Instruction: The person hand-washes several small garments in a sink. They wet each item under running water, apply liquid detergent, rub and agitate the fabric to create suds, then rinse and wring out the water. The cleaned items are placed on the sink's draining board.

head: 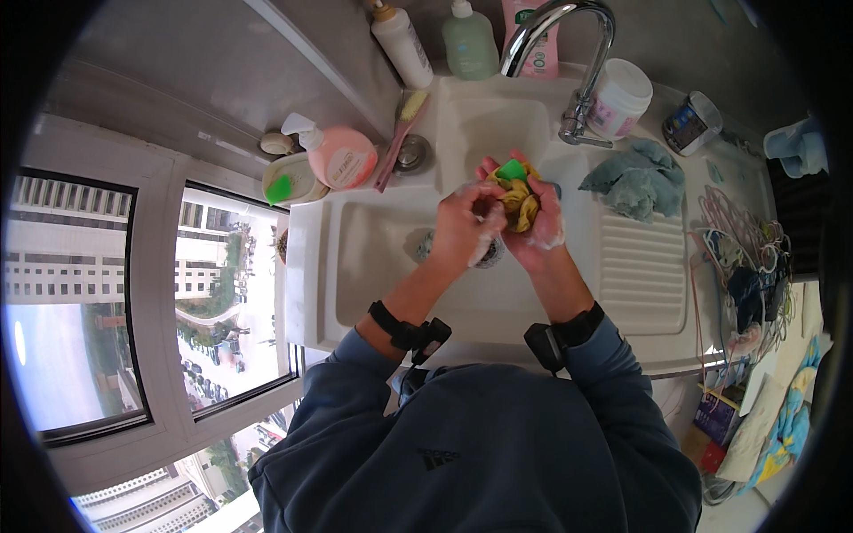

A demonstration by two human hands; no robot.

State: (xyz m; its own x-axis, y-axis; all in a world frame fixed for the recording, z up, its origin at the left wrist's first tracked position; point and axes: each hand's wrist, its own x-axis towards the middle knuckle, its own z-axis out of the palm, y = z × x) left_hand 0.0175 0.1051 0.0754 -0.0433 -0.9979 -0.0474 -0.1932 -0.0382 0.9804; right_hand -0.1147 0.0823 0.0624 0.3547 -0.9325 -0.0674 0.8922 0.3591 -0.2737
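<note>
A crumpled mustard-yellow cloth [519, 204] is bunched between my two hands, above the white sink basin [380, 266]. My right hand [545, 212] cups it from the right and from beneath, fingers curled around it. From the left, my left hand [466, 223] grips the cloth's near side with bent fingers. On top of the cloth rests a bright green piece [512, 170] that looks like soap. White foam clings to both hands. Below them, a metal drain strainer [492, 255] is partly hidden.
A chrome faucet [578, 110] arches over the back. Left lie a soap dish [303, 174], a pink pump bottle [346, 158] and a scrub brush [402, 136]. A grey-green cloth [636, 180] lies by the ribbed washboard [641, 273]; tangled hangers [746, 266] are farther right.
</note>
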